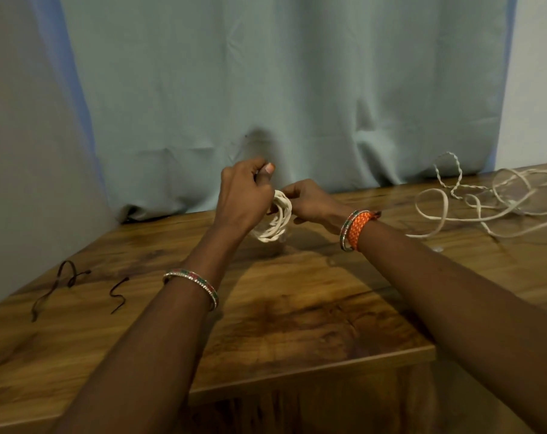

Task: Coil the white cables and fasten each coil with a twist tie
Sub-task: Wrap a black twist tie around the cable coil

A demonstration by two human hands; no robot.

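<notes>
A small coil of white cable (277, 222) hangs above the middle of the wooden table (297, 308), held between both hands. My left hand (244, 195) grips the coil's left side with thumb and fingers pinched together at the top. My right hand (306, 200) closes on the coil's right side. Whether a twist tie is pinched in the fingers is hidden. Loose white cables (491, 198) lie tangled at the table's far right. Two dark twist ties lie at the left: a long one (57, 285) and a shorter wavy one (118, 294).
A pale blue curtain (281, 89) hangs behind the table down to its back edge. The table's front edge (313, 375) runs below my forearms. Bangles sit on both wrists, and an orange band on the right.
</notes>
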